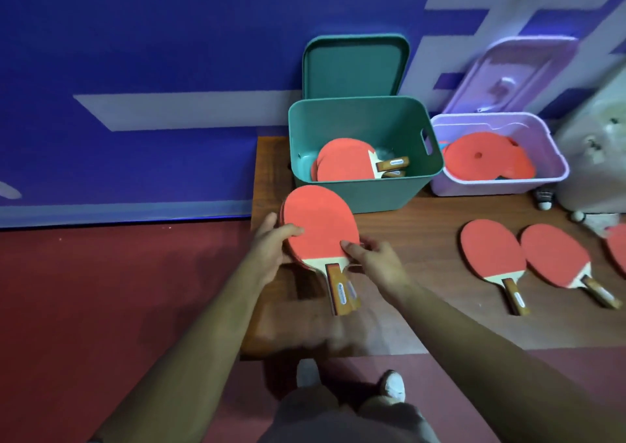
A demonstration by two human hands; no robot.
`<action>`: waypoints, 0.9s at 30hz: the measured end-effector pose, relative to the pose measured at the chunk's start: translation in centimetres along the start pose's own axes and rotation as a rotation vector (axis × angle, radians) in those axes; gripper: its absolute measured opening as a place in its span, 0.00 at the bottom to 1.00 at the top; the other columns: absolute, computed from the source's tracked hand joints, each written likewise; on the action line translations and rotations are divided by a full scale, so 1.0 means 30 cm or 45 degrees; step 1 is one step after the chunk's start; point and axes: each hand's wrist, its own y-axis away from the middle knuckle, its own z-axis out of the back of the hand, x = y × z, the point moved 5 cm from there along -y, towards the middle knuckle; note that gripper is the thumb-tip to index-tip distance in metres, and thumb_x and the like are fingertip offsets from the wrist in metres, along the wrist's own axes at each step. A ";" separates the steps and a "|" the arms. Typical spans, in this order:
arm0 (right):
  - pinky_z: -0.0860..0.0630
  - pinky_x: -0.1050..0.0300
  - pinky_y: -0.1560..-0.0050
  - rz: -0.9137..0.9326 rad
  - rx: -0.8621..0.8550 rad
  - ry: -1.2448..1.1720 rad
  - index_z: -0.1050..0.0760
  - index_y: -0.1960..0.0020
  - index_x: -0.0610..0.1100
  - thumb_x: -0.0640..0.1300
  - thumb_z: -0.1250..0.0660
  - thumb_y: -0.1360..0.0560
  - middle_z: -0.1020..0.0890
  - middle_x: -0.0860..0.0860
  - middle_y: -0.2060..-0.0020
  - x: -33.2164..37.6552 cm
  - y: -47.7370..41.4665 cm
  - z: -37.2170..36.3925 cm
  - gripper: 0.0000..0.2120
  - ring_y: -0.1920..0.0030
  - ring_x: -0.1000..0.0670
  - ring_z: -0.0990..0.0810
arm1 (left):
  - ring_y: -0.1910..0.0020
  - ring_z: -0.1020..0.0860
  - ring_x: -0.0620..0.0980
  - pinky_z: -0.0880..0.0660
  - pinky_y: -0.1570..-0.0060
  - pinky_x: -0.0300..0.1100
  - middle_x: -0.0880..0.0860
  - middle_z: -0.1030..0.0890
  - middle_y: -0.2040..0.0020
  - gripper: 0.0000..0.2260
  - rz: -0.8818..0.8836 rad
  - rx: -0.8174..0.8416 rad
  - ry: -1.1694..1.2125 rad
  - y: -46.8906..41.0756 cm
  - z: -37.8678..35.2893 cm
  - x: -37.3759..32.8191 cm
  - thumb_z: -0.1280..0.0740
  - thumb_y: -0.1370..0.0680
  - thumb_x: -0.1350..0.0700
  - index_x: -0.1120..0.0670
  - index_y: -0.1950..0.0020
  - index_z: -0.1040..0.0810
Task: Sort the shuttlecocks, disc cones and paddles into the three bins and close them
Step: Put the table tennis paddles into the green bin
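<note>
A stack of red paddles (318,226) with wooden handles hovers over the table's left end, just in front of the green bin (362,192). My left hand (271,242) grips the stack's left edge and my right hand (376,259) grips its right edge near the handles. The green bin stands open with a few paddles (345,163) inside. Beside it the purple bin (501,185) holds orange disc cones (481,158). Two more paddles (491,253) (555,256) lie on the table at the right, and another (618,246) is cut off by the frame edge.
The green lid (352,66) and the purple lid (508,73) lean against the blue wall behind their bins. A whitish bin (596,158) stands at far right, with shuttlecocks (545,198) (596,220) in front of it. The wooden table (406,307) ends at my left; red floor lies below.
</note>
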 end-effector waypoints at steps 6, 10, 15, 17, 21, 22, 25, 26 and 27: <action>0.25 0.53 0.62 0.355 -0.186 0.381 0.22 0.51 0.46 0.58 0.29 0.28 0.17 0.49 0.65 0.249 0.084 0.065 0.16 0.66 0.54 0.21 | 0.42 0.21 0.56 0.21 0.52 0.54 0.57 0.20 0.40 0.19 -0.194 0.090 0.398 0.088 -0.090 -0.183 0.37 0.25 0.67 0.57 0.35 0.27; 0.29 0.58 0.64 0.572 -0.122 0.655 0.26 0.51 0.49 0.64 0.27 0.35 0.22 0.54 0.67 0.382 0.124 0.095 0.23 0.67 0.57 0.25 | 0.42 0.21 0.56 0.21 0.50 0.59 0.57 0.20 0.39 0.17 -0.321 0.089 0.509 0.097 -0.155 -0.285 0.36 0.24 0.67 0.59 0.36 0.30; 0.35 0.55 0.64 0.752 -0.173 1.076 0.34 0.53 0.45 0.48 0.26 0.34 0.25 0.51 0.61 0.500 0.067 0.155 0.19 0.60 0.47 0.24 | 0.39 0.22 0.54 0.24 0.43 0.60 0.54 0.21 0.40 0.20 -0.398 0.105 0.504 0.051 -0.258 -0.352 0.35 0.24 0.68 0.59 0.33 0.35; 0.36 0.56 0.63 0.775 -0.193 1.104 0.34 0.51 0.45 0.44 0.29 0.31 0.25 0.51 0.60 0.541 0.020 0.219 0.15 0.59 0.45 0.24 | 0.37 0.23 0.54 0.24 0.42 0.58 0.52 0.21 0.39 0.26 -0.402 0.166 0.446 0.014 -0.291 -0.375 0.34 0.25 0.69 0.55 0.29 0.37; 0.34 0.52 0.65 0.832 -0.140 1.209 0.32 0.53 0.43 0.46 0.30 0.28 0.26 0.50 0.64 0.609 -0.115 0.346 0.12 0.60 0.41 0.24 | 0.39 0.22 0.54 0.25 0.40 0.54 0.51 0.22 0.38 0.30 -0.318 0.161 0.310 -0.093 -0.336 -0.403 0.33 0.26 0.69 0.48 0.29 0.38; 0.33 0.51 0.65 0.838 -0.121 1.238 0.31 0.53 0.43 0.46 0.30 0.28 0.25 0.50 0.64 0.619 -0.157 0.368 0.12 0.60 0.41 0.24 | 0.40 0.21 0.54 0.25 0.41 0.53 0.52 0.22 0.38 0.29 -0.292 0.125 0.304 -0.128 -0.343 -0.405 0.33 0.26 0.69 0.50 0.30 0.37; 0.28 0.48 0.62 0.862 -0.043 1.315 0.31 0.52 0.42 0.45 0.31 0.28 0.22 0.47 0.62 0.630 -0.282 0.421 0.10 0.58 0.39 0.23 | 0.43 0.21 0.53 0.21 0.49 0.47 0.57 0.20 0.41 0.11 -0.272 -0.066 0.314 -0.247 -0.355 -0.419 0.33 0.24 0.66 0.57 0.44 0.28; 0.27 0.47 0.60 0.869 -0.004 1.343 0.31 0.52 0.42 0.45 0.32 0.28 0.21 0.45 0.59 0.631 -0.327 0.440 0.10 0.57 0.38 0.22 | 0.43 0.21 0.53 0.20 0.52 0.45 0.58 0.19 0.43 0.07 -0.258 -0.107 0.288 -0.290 -0.364 -0.420 0.33 0.23 0.64 0.58 0.47 0.26; 0.27 0.48 0.60 0.879 0.035 1.386 0.31 0.51 0.42 0.45 0.33 0.27 0.20 0.44 0.57 0.629 -0.367 0.453 0.10 0.56 0.38 0.22 | 0.44 0.21 0.52 0.20 0.52 0.45 0.57 0.18 0.45 0.06 -0.238 -0.121 0.227 -0.332 -0.368 -0.416 0.33 0.23 0.61 0.58 0.47 0.25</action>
